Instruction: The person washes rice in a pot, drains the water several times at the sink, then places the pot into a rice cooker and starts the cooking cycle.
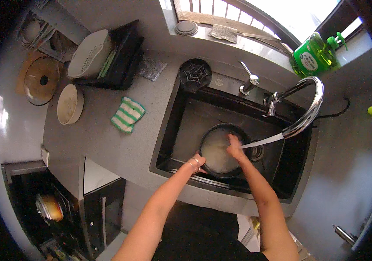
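A round dark pot [220, 156] filled with cloudy, whitish water sits in a black sink [192, 117]. My left hand [198, 162], with bracelets at the wrist, grips the pot's rim on its left side. My right hand [235, 146] reaches inside the pot, its fingertips at the cloudy water; whether they hold anything is hidden. From the curved chrome faucet [308, 112] a stream of water [264, 141] runs down toward my right wrist and the pot. The sink drain [257, 152] shows just right of the pot.
Left of the sink lie a green-and-white striped cloth [128, 115], a pale bowl [70, 104], a glass lid [42, 81] and a black rack [124, 62] holding a white colander [89, 53]. A round black drain cover [195, 74] rests at the sink's back corner. Green dish soap [313, 55] stands on the sill.
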`<state>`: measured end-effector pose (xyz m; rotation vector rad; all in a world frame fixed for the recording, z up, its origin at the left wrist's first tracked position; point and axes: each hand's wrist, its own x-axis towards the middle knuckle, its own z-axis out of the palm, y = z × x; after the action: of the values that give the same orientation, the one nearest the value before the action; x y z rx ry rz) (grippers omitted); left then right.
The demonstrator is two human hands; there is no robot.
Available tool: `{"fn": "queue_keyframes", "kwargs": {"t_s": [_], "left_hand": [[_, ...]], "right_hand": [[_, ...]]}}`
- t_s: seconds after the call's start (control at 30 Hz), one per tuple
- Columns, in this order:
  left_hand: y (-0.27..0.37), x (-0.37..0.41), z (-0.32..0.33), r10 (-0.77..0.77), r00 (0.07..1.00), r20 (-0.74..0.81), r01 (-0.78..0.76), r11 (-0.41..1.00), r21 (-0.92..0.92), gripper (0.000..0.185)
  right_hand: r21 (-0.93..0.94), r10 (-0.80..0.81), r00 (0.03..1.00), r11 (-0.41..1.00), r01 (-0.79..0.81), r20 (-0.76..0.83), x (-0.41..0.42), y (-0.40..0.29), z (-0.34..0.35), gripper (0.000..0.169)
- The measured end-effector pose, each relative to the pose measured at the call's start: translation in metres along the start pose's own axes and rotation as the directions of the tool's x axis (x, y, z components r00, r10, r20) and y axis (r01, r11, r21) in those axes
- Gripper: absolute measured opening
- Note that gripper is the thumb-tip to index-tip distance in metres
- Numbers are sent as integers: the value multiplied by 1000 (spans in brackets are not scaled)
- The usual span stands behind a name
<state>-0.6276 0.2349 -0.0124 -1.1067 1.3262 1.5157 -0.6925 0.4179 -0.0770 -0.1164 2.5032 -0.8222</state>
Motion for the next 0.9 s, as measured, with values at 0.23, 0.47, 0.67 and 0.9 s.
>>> {"fn": "queue_keyframes", "kwargs": {"t_s": [0.23, 0.47, 0.67, 0.9], "left_hand": [[-6, 16, 4, -41, 993, -106, 43, 999, 18, 50], [1, 4, 8, 66, 998, 11, -67, 997, 40, 32], [-23, 62, -7, -7, 988, 155, 9, 1000, -15, 64], [-22, 65, -4, -35, 985, 170, 43, 998, -44, 62]], "right_hand": [[-141, -20, 1000, 990, 22, 18, 18, -13, 45, 52], [152, -1, 913, 986, -67, 408, -5, 13, 105, 40], [228, -15, 802, 962, -151, 597, -39, 25, 47, 40], [778, -59, 974, 613, -137, 218, -25, 32, -16, 50]]}}
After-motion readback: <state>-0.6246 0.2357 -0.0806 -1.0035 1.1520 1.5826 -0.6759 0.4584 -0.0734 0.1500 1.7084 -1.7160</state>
